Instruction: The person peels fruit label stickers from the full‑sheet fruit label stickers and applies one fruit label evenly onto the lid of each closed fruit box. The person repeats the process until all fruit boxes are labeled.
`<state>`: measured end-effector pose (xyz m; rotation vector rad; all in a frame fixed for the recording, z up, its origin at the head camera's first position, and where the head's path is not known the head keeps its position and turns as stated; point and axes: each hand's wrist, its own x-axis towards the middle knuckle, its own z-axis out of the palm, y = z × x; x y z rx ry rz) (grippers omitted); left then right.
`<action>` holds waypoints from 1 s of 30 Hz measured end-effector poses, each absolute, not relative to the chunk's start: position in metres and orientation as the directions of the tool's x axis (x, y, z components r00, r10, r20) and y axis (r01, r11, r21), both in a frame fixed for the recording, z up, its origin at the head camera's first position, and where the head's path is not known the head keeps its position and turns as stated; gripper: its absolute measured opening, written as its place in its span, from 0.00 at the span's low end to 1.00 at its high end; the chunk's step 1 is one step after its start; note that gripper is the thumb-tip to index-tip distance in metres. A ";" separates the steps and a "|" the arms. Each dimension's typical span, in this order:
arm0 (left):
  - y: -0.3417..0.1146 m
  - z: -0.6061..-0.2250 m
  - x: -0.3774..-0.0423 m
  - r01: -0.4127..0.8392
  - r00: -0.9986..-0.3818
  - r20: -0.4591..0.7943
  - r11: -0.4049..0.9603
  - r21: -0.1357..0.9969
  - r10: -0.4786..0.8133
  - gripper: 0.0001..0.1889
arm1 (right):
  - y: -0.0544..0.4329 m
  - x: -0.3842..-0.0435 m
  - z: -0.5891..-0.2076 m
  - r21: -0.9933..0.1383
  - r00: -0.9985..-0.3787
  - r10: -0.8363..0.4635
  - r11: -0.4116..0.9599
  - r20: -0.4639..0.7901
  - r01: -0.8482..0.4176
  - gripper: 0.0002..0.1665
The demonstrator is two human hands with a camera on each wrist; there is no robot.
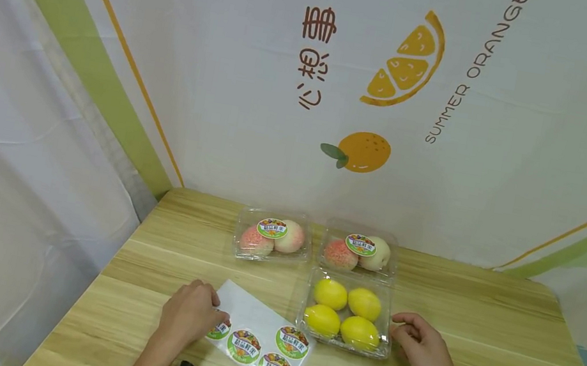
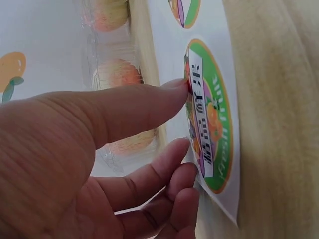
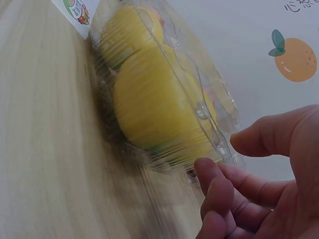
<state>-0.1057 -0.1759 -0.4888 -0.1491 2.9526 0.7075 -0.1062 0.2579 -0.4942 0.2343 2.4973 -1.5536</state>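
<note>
My left hand [image 1: 188,313] is at the left end of a white sheet of round fruit stickers [image 1: 255,309]. In the left wrist view, its thumb tip touches the edge of a green-rimmed sticker [image 2: 214,119], and its loosely bent fingertips [image 2: 179,149] lie by the sheet's edge, apart from the thumb. My right hand [image 1: 425,349] is beside the right wall of a clear plastic box [image 1: 308,305] holding several yellow lemons [image 1: 330,294]. Its thumb and fingers are parted, fingertips [image 3: 207,169] right at the box's rim, with nothing between them.
Behind stand two clear boxes of peaches, one at left [image 1: 241,252] and one at right [image 1: 386,273], each with a round sticker on its lid. The right one adjoins the lemon box. A white cloth printed with oranges [image 1: 364,153] hangs behind the wooden table [image 1: 481,318].
</note>
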 end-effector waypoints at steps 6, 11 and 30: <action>-0.177 -0.490 -0.104 -0.109 -0.994 -0.068 0.899 0.423 -0.089 0.29 | 0.259 -0.106 -0.496 -0.869 -0.968 0.035 0.433 -0.250 0.240 0.22; -0.177 -0.490 -0.105 -0.118 -0.993 -0.077 0.895 0.431 -0.094 0.32 | 0.259 -0.106 -0.496 -0.867 -0.968 0.033 0.438 -0.247 0.236 0.22; -0.172 -0.487 -0.108 -0.107 -0.992 -0.102 0.896 0.432 -0.069 0.19 | 0.258 -0.107 -0.493 -0.868 -0.968 0.035 0.436 -0.247 0.238 0.22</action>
